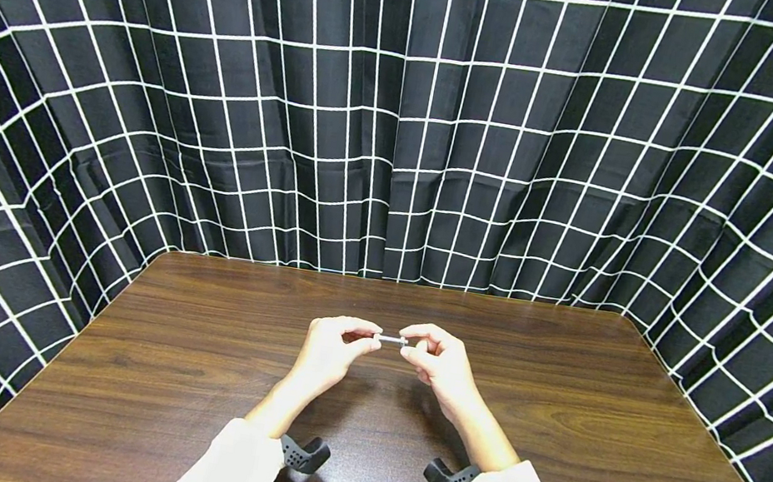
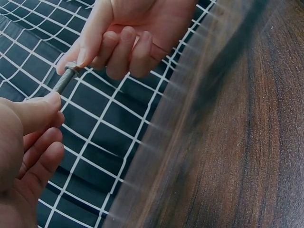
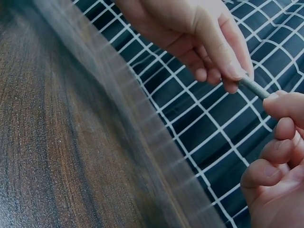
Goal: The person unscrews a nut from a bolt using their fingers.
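A small metal bolt point(image 1: 392, 340) with a threaded shank spans the gap between the two hands, held level above the table. My left hand point(image 1: 327, 351) pinches its left end between thumb and fingertips, which mostly cover that end. At the other end, my right hand point(image 1: 448, 369) pinches a nut point(image 2: 72, 67) on the bolt, using thumb and index finger. The right hand's other fingers are curled in towards the palm. In the right wrist view the bare shank point(image 3: 255, 89) shows between both sets of fingertips.
Beneath the hands lies a brown wood-grain table point(image 1: 203, 347). A black curtain point(image 1: 418, 136) with a white grid stands along its back and both sides. Each wrist wears a dark band with a camera mount point(image 1: 305, 456).
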